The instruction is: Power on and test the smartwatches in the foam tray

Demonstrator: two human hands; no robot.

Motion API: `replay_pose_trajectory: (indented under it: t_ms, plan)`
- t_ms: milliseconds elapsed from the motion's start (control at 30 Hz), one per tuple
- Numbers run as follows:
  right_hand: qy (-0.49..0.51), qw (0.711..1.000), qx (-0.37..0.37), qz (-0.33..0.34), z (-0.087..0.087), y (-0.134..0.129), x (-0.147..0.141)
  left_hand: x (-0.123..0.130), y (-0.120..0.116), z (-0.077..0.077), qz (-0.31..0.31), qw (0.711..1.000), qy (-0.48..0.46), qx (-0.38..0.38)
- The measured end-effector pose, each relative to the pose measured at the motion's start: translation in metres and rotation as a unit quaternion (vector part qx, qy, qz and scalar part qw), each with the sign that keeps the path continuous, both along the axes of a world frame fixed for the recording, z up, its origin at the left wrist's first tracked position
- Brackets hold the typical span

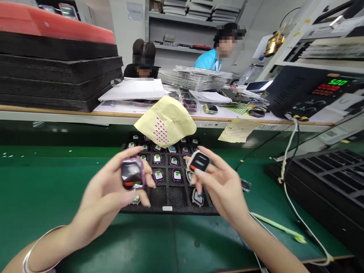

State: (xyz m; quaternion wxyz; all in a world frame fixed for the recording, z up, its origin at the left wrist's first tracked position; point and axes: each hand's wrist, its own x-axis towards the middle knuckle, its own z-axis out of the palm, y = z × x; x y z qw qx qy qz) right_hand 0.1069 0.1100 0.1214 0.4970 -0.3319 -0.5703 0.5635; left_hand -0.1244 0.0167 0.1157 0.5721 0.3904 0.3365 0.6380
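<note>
My left hand (105, 193) is closed around a purple-cased smartwatch body (132, 173), its dark screen with a red tab facing me. In my right hand (224, 185), between thumb and fingers, is a pale-cased smartwatch body (198, 162) with a dark face and a red mark. Neither watch has a strap. Below and beyond both hands lies a black foam tray (159, 195) whose compartments hold several watch bodies, purple and pale, many with a green and white film on the screen. A few front compartments show bare foam. My fingers hide parts of the tray.
Yellow sheets (167, 119) hang from the shelf edge above the tray. Black foam trays (57, 76) are stacked at left, more black trays (327, 182) at right. A power supply (315, 93), loose cables (287, 189) and a green stick (278, 223) are at right. Two people sit beyond.
</note>
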Motion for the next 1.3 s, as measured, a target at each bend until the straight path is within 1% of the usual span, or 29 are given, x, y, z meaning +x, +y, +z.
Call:
replay_pose_trajectory:
  t_ms: [67, 133, 200, 267, 367, 500, 600, 667, 767, 933, 1000, 1167, 1300]
  plan:
    - [0.008, 0.999, -0.022, 0.039, -0.014, 0.011, -0.008, 0.014, 0.022, -0.004, -0.018, 0.999, 0.013, -0.025]
    - [0.021, 0.996, -0.037, 0.079, -0.026, 0.016, -0.011, 0.026, 0.034, -0.015, -0.029, 0.998, 0.032, -0.038]
    - [0.032, 0.992, -0.044, 0.110, -0.034, 0.018, -0.010, 0.032, 0.039, -0.027, -0.041, 0.997, 0.048, -0.039]
    - [0.037, 0.990, -0.044, 0.126, -0.040, 0.020, -0.009, 0.035, 0.041, -0.037, -0.054, 0.996, 0.057, -0.045]
    - [0.031, 0.990, -0.039, 0.130, -0.045, 0.021, -0.009, 0.035, 0.043, -0.044, -0.067, 0.994, 0.066, -0.054]
    - [-0.009, 0.995, -0.019, 0.098, -0.047, 0.020, -0.011, 0.032, 0.043, -0.047, -0.087, 0.994, 0.059, -0.031]
    - [-0.036, 0.997, -0.006, 0.073, -0.046, 0.020, -0.013, 0.030, 0.043, -0.050, -0.116, 0.993, 0.028, 0.000]
    - [-0.039, 0.997, -0.004, 0.072, -0.046, 0.020, -0.012, 0.029, 0.043, -0.051, -0.126, 0.992, 0.009, 0.018]
    - [-0.044, 0.995, 0.001, 0.094, -0.046, 0.020, -0.009, 0.030, 0.043, -0.051, -0.116, 0.993, 0.009, 0.023]
    - [-0.026, 0.986, -0.018, 0.162, -0.044, 0.016, -0.007, 0.030, 0.044, -0.047, -0.081, 0.996, 0.033, 0.000]
    - [-0.024, 0.986, -0.023, 0.164, -0.042, 0.013, -0.008, 0.029, 0.045, -0.047, -0.073, 0.997, 0.034, 0.000]
    - [-0.035, 0.989, -0.025, 0.144, -0.042, 0.011, -0.012, 0.027, 0.044, -0.047, -0.075, 0.996, 0.029, 0.033]
    - [-0.014, 0.986, -0.022, 0.165, -0.043, 0.014, -0.008, 0.029, 0.043, -0.046, -0.061, 0.997, 0.042, 0.017]
